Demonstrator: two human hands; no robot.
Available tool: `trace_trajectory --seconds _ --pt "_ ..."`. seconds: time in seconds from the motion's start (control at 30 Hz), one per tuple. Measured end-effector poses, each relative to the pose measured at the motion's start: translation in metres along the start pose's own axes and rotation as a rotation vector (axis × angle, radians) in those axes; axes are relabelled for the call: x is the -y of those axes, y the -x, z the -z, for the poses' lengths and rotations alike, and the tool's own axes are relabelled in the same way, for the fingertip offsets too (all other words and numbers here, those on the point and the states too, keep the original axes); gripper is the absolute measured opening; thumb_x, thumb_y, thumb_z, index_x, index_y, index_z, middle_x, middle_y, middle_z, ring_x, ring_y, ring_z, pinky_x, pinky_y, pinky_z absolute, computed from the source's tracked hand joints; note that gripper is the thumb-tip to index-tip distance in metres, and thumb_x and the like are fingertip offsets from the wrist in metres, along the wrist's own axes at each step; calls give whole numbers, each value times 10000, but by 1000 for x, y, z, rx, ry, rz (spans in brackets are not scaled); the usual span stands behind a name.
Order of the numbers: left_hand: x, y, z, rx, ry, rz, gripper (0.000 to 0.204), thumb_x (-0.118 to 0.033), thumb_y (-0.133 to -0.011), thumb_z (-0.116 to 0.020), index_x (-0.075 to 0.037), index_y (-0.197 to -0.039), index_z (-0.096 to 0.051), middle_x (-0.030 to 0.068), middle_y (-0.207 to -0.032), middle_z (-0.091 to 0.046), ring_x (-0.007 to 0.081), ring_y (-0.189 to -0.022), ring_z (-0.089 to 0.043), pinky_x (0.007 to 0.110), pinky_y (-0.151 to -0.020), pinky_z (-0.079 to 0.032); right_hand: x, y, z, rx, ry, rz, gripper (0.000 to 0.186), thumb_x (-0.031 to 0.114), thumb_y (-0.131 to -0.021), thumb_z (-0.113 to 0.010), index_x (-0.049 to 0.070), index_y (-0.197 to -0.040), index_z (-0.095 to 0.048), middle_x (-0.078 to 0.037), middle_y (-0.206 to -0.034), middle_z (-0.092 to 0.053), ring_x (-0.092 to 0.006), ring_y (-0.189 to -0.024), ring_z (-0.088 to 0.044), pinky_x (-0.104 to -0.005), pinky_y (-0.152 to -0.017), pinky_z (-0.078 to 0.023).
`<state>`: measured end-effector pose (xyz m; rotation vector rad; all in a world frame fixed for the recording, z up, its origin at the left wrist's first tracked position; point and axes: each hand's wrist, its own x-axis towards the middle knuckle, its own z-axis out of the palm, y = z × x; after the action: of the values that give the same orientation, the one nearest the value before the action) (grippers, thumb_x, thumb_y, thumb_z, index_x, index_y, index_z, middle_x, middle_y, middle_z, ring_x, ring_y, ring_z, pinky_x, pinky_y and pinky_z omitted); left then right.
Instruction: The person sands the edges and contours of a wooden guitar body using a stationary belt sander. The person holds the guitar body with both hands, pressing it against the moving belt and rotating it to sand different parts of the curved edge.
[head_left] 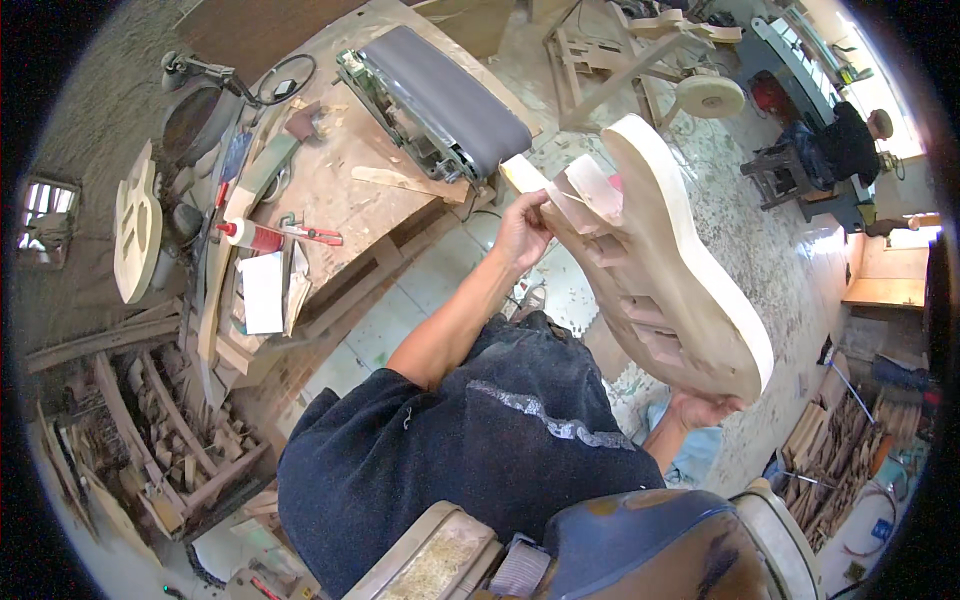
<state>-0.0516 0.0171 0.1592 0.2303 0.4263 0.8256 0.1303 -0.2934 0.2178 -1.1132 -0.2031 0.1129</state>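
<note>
A pale, unfinished wooden electric guitar body [665,260] is held up in front of me on the right, tilted, with several routed pockets cut into its face. My left hand [523,232] grips it by the smaller horn at its upper left. Around the rounded bottom end, my right hand [700,408] is closed on the edge, its fingers partly hidden by the wood. A belt sander [430,95] with a wide dark grey belt lies on the workbench [345,200]. The small horn's tip is beside the sander's near end; whether they touch I cannot tell.
On the bench are a red-and-white glue bottle [252,236], a white sheet [263,292] and wood offcuts. Another guitar body [138,225] stands far left. Scrap wood [180,430] fills a rack at lower left. A person [845,140] sits at the far right, near stacked wood strips [825,460].
</note>
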Motion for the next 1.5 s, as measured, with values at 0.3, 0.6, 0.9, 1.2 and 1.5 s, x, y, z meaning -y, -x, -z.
trace_trajectory --seconds 0.3,0.6,0.9,1.2,1.5 --pt "1 -5 10 -9 122 44 259 -196 -885 -616 2 -1050 -645 110 -1046 -681 253 -1050 -641 501 -1002 -509 13 16 -8 1 42 64 856 721 -839 -600 47 -1361 -524 -143 -1366 -572 -351 -1252 -552 -525 -1048 -467" --pt "-3 -3 8 13 97 37 342 -199 -914 -563 43 -1150 -618 138 -1113 -681 278 -1078 -642 477 -1017 -504 19 24 -23 55 90 127 812 694 -839 -628 31 -1303 -554 -158 -1305 -605 -342 -1138 -626 -491 -952 -545" --pt "-3 -3 25 43 120 50 296 -193 -884 -620 -5 -1112 -634 121 -1173 -669 269 -1173 -606 483 -1087 -447 14 26 -24 65 43 133 681 611 -935 -560 5 -1248 -566 -151 -1245 -623 -304 -1116 -631 -492 -948 -542" --pt "-9 5 13 -30 126 35 242 -182 -890 -583 14 -1019 -640 164 -1137 -669 313 -1166 -613 531 -1082 -454 15 28 -38 67 102 171 705 619 -924 -573 -20 -1223 -565 -144 -1234 -621 -300 -1127 -623 -474 -956 -533" --pt "-8 0 18 -2 136 55 451 -189 -909 -540 67 -1280 -539 205 -1251 -637 337 -1207 -588 524 -1102 -428 12 27 -29 99 93 174 695 613 -929 -565 -9 -1242 -558 -149 -1255 -615 -306 -1143 -616 -476 -958 -531"
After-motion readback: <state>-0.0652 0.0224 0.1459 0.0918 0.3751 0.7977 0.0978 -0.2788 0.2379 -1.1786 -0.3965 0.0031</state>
